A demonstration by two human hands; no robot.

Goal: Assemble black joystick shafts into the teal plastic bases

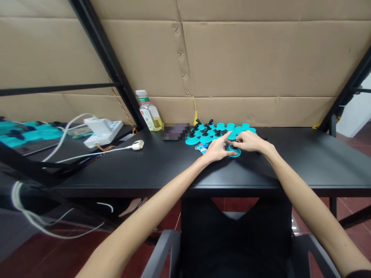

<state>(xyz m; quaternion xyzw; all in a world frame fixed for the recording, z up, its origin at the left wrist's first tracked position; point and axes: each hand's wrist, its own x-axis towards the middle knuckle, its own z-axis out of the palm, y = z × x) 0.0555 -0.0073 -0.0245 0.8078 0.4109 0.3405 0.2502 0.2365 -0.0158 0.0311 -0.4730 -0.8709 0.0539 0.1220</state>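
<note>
A teal round base lies on the black table in front of me. My left hand steadies it from the left, thumb along its near rim and the forefinger stretched toward the far side. From the right, my right hand reaches over the same base with its fingers pinched together at a small black part on top, mostly hidden by the fingers. Just left of my left hand lie small blue and white pieces. Behind both hands stand several teal bases with black angled tops and several plain teal cups.
A bottle of yellow liquid and a blurred dark object stand at the back. Leftward lie a white cable connector and a white power strip. A cardboard-like panel rises behind the table.
</note>
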